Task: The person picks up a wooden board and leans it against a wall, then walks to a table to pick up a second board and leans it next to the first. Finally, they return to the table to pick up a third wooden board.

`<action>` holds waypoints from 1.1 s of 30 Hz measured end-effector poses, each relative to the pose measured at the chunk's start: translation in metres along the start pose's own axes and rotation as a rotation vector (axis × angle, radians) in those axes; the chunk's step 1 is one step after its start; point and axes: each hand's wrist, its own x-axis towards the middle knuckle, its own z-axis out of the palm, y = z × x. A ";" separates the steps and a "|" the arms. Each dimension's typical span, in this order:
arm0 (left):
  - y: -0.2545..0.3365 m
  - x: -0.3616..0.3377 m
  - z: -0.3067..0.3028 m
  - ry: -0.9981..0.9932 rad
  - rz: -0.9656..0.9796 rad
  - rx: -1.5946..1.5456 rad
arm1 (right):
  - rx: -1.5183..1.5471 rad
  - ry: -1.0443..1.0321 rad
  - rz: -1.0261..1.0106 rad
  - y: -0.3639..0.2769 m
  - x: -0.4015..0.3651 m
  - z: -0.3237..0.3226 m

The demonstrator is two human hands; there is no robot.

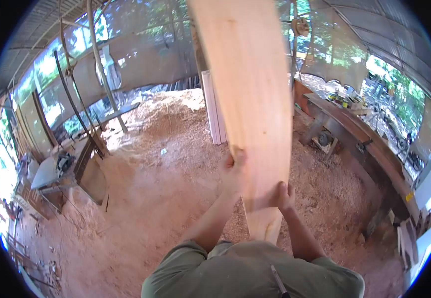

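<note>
A long, wide pale wooden board (255,94) stands upright in front of my body, its upper end running out of the top of the view. My left hand (234,169), somewhat blurred, is closed on the board's left edge. Lower down, my right hand (285,195) grips the right edge, its thumb lying on the near face. The fingers behind the board are hidden. Below both hands the board's lower end reaches down close to my shirt.
Reddish boards (213,109) stand behind the board. A long wooden bench (364,141) runs along the right, with tools at its far end. On the left is a table (51,171) with a power tool. Wood shavings (163,116) are heaped at the back.
</note>
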 end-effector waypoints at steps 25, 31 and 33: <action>-0.297 0.429 0.123 -0.521 0.145 0.173 | 0.331 0.475 -0.110 0.110 0.502 -0.091; -0.404 0.526 0.149 -0.535 0.128 0.054 | 0.314 0.427 -0.229 0.196 0.626 -0.111; -0.428 0.562 0.159 -0.543 0.094 0.095 | 0.359 0.380 -0.208 0.210 0.671 -0.117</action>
